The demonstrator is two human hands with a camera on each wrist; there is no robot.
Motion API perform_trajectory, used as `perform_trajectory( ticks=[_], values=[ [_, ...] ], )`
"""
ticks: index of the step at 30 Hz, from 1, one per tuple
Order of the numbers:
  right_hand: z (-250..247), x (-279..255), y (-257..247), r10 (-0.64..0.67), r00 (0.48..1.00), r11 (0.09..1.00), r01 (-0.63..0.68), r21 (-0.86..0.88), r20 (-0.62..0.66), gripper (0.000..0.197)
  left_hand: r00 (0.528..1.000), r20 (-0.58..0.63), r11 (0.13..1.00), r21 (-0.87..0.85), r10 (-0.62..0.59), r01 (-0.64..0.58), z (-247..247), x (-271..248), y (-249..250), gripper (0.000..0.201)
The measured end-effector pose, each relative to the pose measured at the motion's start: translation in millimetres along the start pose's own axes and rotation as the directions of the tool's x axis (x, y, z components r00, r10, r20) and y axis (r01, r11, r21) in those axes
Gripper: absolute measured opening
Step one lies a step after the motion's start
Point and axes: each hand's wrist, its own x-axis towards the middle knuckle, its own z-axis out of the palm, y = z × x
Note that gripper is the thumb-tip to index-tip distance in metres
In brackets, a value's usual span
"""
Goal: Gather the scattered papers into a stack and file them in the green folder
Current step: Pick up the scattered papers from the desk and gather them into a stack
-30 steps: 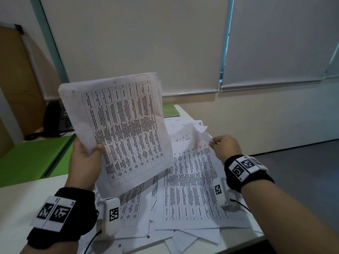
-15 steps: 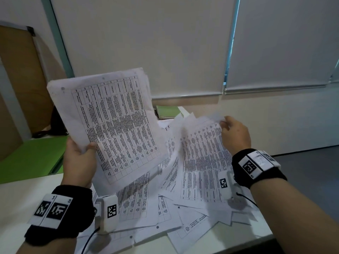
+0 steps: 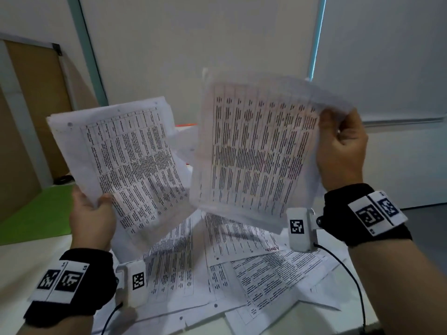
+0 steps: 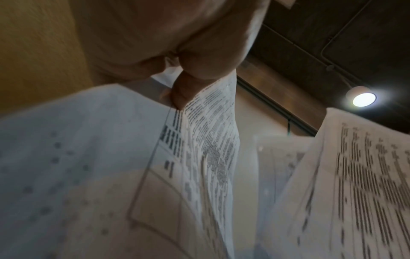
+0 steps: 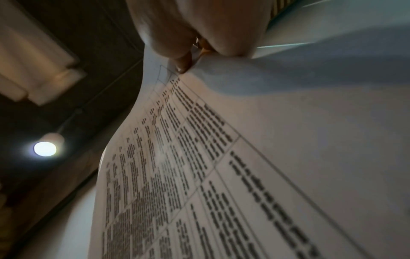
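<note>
Above table (image 3: 29, 267), hands (image 3: 93, 221) (image 3: 341, 151) each grip papers (image 3: 125, 160).

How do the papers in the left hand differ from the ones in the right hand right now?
The left-hand papers are gripped by the left hand at their bottom edge and lean left; the right-hand papers are pinched by the right hand at their upper right corner and hang down. The left-hand papers sit lower, the right-hand papers higher. Both are white sheets with printed tables, held above the loose papers on the desk.

Narrow gap between raised sheaves (image 3: 125, 163)
</note>
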Motion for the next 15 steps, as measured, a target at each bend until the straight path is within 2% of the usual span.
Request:
perform_trajectory(
  ticks=[4,7,9,13,15],
  values=[
    [8,7,-2,0.033,0.995,0.981,-0.014,0.191,-0.095,0.016,0.998,0.061,1.000,-0.024,-0.018,0.019,1,-1,-2,0.036],
    [14,4,8,0.164,0.985,0.941,-0.140,0.307,-0.054,0.016,0.988,0.151,0.996,-0.070,-0.043,0.054,4,-5,0,0.042],
    [19,-2,19,0.240,0.969,0.937,-0.217,0.273,-0.056,0.018,0.973,0.220,0.987,-0.122,-0.073,0.102,6,-10,4,0.045],
    [25,-21,47,0.354,0.933,0.935,-0.351,0.062,-0.067,0.015,0.942,0.321,0.971,-0.173,-0.104,0.166,14,-22,13,0.044],
    [27,-32,58,0.407,0.907,0.912,-0.410,-0.014,-0.112,0.018,0.920,0.377,0.964,-0.189,-0.104,0.187,17,-31,15,0.043]
  ],
)
